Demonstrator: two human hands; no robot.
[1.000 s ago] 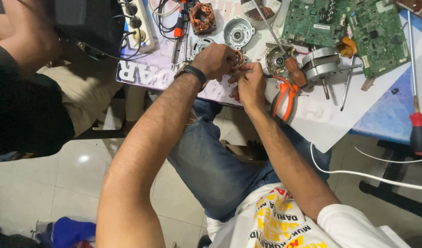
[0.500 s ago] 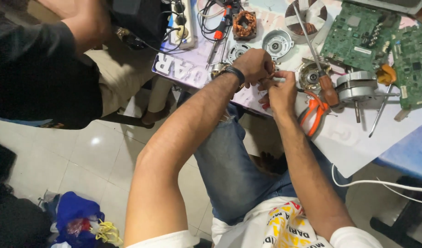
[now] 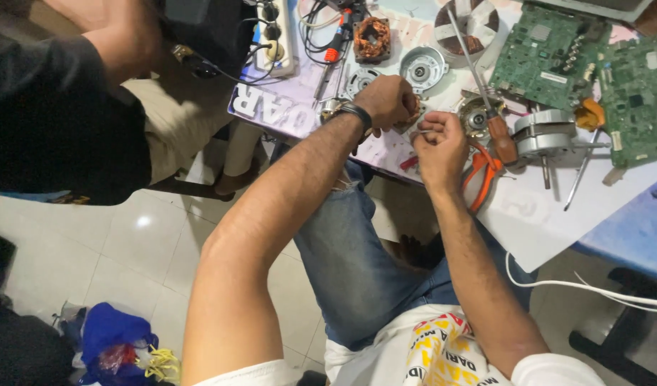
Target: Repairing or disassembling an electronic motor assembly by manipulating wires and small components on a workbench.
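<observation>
My left hand [image 3: 387, 101] is closed over a small round motor part with copper windings near the table's front edge; most of the part is hidden under the fingers. My right hand [image 3: 438, 145] sits just right of it, fingers pinched on a thin wire that runs toward the left hand. A dark wristband [image 3: 357, 114] circles my left wrist. An orange-handled pair of pliers [image 3: 483, 176] lies right beside my right hand, and a brown-handled screwdriver [image 3: 498, 134] rests just above it.
Green circuit boards [image 3: 550, 57] lie at the back right, with a copper-wound stator [image 3: 372, 38], a round metal motor cover [image 3: 423, 68] and a motor rotor with shaft [image 3: 545, 136]. A power strip [image 3: 275, 36] lies at the left. Another person in a dark shirt [image 3: 64, 107] sits at left.
The view has shifted, so the table sits further right and closer. My hands stay together over the small motor part, with the right hand drawn slightly down and away on the wire.
</observation>
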